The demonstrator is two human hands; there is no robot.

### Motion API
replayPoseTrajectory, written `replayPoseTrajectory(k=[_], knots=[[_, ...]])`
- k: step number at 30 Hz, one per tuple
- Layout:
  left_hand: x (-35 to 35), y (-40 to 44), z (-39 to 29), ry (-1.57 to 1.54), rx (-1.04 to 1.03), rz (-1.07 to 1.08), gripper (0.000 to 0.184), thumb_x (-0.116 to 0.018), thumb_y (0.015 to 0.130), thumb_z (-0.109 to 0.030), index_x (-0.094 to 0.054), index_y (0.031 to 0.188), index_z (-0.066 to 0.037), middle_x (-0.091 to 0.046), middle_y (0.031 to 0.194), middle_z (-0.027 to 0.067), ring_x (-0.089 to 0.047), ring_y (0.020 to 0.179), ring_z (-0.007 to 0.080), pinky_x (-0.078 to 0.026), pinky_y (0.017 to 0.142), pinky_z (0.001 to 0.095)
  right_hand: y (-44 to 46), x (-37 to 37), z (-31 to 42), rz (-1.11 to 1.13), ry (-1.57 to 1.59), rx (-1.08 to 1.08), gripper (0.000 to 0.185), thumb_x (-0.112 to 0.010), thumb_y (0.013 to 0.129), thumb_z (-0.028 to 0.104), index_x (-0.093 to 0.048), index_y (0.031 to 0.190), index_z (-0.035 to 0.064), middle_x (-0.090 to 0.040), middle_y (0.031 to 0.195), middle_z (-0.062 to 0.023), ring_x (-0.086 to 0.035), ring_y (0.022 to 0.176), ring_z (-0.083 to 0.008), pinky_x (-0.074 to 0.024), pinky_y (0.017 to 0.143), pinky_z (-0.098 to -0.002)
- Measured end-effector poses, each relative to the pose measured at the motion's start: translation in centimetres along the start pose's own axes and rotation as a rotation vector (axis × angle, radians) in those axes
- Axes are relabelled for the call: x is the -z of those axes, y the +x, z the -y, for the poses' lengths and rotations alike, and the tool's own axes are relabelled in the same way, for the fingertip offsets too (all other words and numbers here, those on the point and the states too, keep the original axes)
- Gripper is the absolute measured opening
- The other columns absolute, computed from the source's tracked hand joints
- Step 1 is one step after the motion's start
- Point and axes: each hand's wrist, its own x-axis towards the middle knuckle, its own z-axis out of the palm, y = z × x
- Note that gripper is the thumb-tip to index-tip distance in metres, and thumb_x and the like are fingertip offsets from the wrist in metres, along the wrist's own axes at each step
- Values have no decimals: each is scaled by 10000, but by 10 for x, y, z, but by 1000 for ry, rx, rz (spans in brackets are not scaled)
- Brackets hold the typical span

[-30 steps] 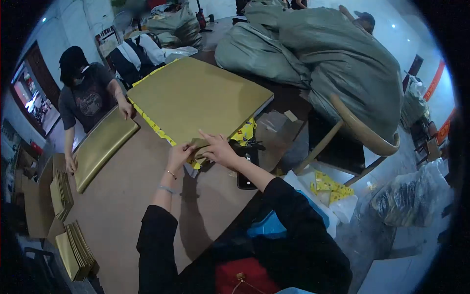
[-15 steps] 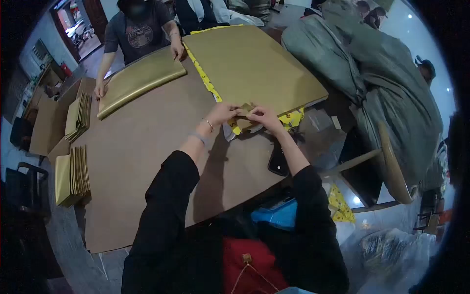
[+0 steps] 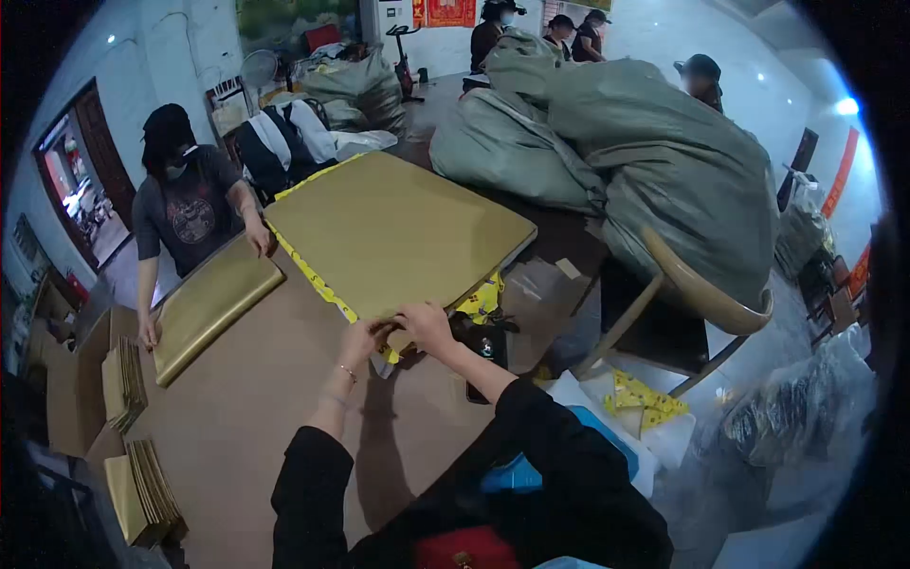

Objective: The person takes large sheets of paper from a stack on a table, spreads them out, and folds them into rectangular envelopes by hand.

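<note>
Since the gold stack (image 3: 398, 237) lies flat on the table (image 3: 246, 379) right in front of me, w/ one corner pointing my way, that near corner is the obvious place to take hold. It sits on yellow wrap (image 3: 318, 282), which sticks out along the L edge and by the R side of the corner. As a whole block it's prob. heavy, stiff & awkward; a single sheet should be light, bendy, maybe a bit slick given the sheen on the folded gold sheet (image 3: 218, 308) across from me. Creases & scuffs are the likely damage, so fingertips only, approx. at the edge, no hard squeeze.

Re grip: L hand (image 3: 356, 343) and R hand (image 3: 427, 327) meet at the corner, fingers bent, tips almost together, v. little spread. Both seem to pinch the corner material, L from the outer side, R w/ its knuckles up over the top. Can't tell how many layers are betw. my fingers, or how firm the pinch is, b/c the hands hide it. Black phone (image 3: 491, 353) lies just beside my R forearm, apart from the grip.
</note>
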Motion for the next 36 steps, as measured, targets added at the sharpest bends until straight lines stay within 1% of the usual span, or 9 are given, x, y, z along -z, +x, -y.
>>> replayPoseTrajectory(k=[4,7,13,14,18,24,30,35,36], knots=[[-9,6,3,-427,16,-14,246,-635,826,-245,-668,999,-73,-679,826,121,-658,688,182,-505,623,310,-2,1,2,-152,25,10,177,-628,765,167,-632,929,101,-618,827,-66,-592,816,-255,-435,761,-376],[4,0,-29,19,104,-97,229,-640,811,-198,-669,997,-67,-687,853,106,-668,723,196,-509,632,314,-1,19,18,-169,87,-92,195,-623,750,147,-622,934,83,-618,829,-84,-584,815,-281,-433,766,-392],[9,11,-16,-143,-50,56,258,-610,794,-110,-654,1046,-79,-683,956,83,-656,879,248,-512,729,306,-10,6,-5,-21,102,-107,190,-588,730,68,-601,920,65,-612,855,-111,-575,847,-315,-431,767,-407],[2,26,12,15,-312,-8,309,-567,783,-47,-651,1075,-102,-625,1133,92,-553,1115,246,-439,911,296,-6,24,5,-80,137,-54,174,-567,725,53,-605,894,66,-607,858,-112,-575,847,-315,-429,770,-407],[8,38,6,193,-354,12,407,-503,778,24,-635,1129,-134,-523,1295,70,-402,1270,241,-197,1105,372,7,25,1,-211,88,52,196,-559,726,44,-607,913,79,-601,852,-91,-573,848,-295,-416,793,-382],[5,91,23,-461,-282,3,431,-485,781,9,-623,1147,-172,-586,1205,76,-498,1167,242,-199,1104,396,14,71,38,-285,-100,27,361,-608,764,95,-537,1118,95,-538,1125,-96,-510,1014,-274,-349,896,-408],[97,58,-109,131,-551,-271,411,-539,731,11,-617,1115,-115,-628,1003,154,-593,886,355,-496,724,372,-25,76,37,-132,176,-145,645,-628,789,63,-321,1356,80,-375,1339,-168,-372,1237,-342,-332,1004,-392],[188,23,-190,-48,-779,-489,270,-561,761,-14,-640,1015,-55,-675,853,105,-639,753,194,-483,693,301,-41,37,-44,-127,428,-565,732,-670,785,88,-249,1383,48,-415,1285,-194,-448,1171,-328,-415,935,-403],[216,11,-203,-13,-730,-499,242,-570,762,-19,-640,993,-29,-679,854,89,-629,765,150,-475,689,276,-54,8,-80,-104,934,-547,670,-659,802,158,-301,1356,39,-431,1291,-179,-470,1152,-306,-410,937,-393]])
